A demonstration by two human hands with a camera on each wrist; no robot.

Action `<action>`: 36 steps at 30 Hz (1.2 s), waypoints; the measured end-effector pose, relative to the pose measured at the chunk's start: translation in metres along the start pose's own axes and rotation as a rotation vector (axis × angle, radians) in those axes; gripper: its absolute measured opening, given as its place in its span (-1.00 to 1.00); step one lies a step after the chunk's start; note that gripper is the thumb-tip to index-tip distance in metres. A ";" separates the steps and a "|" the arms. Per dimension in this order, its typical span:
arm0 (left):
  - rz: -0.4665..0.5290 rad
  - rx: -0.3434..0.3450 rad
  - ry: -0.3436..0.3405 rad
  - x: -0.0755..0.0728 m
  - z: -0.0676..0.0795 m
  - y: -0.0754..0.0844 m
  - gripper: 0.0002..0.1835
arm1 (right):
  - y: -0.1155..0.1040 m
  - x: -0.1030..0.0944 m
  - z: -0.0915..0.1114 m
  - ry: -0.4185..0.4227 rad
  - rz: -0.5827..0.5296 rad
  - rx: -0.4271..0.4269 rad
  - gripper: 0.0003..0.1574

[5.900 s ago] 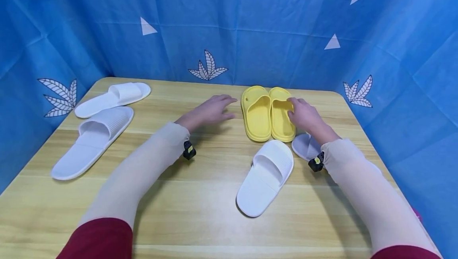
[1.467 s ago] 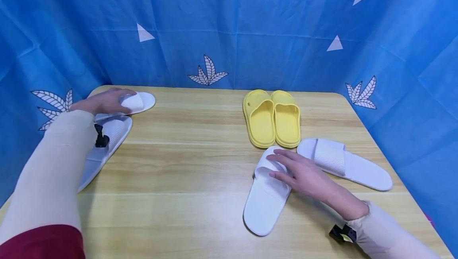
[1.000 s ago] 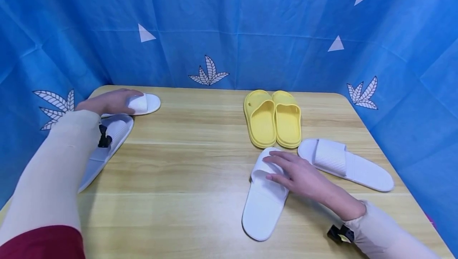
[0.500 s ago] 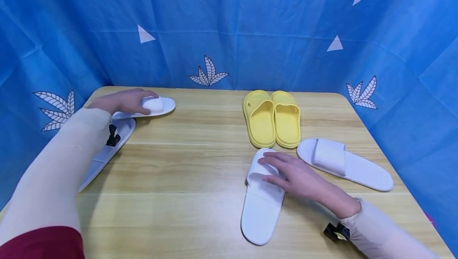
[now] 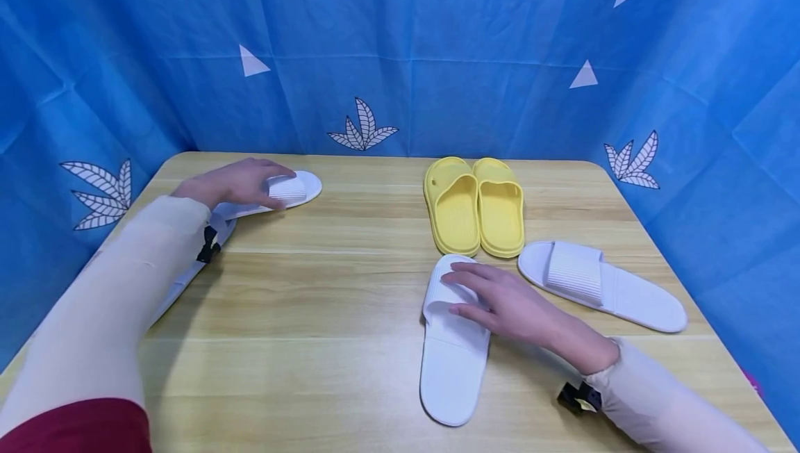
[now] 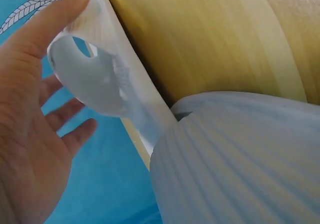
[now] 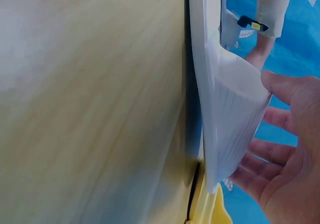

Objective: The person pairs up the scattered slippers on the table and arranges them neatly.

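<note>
In the head view, my left hand (image 5: 240,183) holds the farther left white slipper (image 5: 289,189) at its ribbed strap. The thumb lies on the near edge in the left wrist view, with the other fingers on the far side. Under that arm lies a second white slipper (image 5: 178,297), partly covered by the sleeve. At the centre right, my right hand (image 5: 509,303) grips a third white slipper (image 5: 455,376) by the strap, its toe pointing away. The right wrist view shows the thumb at the strap's opening edge and the fingers along the strap (image 7: 235,119).
A pair of yellow slippers (image 5: 451,203) stands side by side just beyond the right-hand slipper's toe. Another white slipper (image 5: 644,298) lies slanted at the right. Blue cloth (image 5: 400,57) surrounds the back and sides of the wooden table (image 5: 300,383).
My left hand has moved right, taking the far white slipper with it. My right hand has shifted left with its white slipper, which has turned straighter. The yellow pair stays put lately.
</note>
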State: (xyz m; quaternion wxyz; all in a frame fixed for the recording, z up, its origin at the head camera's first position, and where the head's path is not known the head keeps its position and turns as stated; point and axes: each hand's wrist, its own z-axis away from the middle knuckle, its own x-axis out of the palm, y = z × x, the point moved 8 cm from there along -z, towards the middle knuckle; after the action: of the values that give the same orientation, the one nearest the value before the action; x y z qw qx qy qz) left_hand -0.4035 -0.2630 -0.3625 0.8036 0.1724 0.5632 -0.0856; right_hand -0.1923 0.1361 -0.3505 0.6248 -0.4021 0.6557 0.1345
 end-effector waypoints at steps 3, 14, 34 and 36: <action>0.009 0.049 0.001 0.003 -0.002 0.005 -0.22 | -0.004 0.000 -0.003 0.005 0.010 -0.020 -0.42; -0.048 0.122 0.049 0.007 -0.005 0.020 -0.30 | -0.009 0.001 -0.016 -0.018 0.002 -0.034 -0.41; 0.007 0.146 0.060 0.007 -0.004 0.045 -0.29 | -0.017 0.007 -0.049 -0.028 -0.026 -0.124 -0.49; 0.012 0.148 0.057 0.007 -0.005 0.049 -0.29 | -0.018 0.008 -0.052 -0.028 -0.023 -0.133 -0.50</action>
State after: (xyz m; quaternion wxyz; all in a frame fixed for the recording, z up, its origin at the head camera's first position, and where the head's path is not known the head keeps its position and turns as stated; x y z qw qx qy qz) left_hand -0.3891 -0.2159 -0.3616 0.7727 0.2372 0.5771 -0.1171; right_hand -0.2160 0.0865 -0.3430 0.6074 -0.4482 0.6318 0.1760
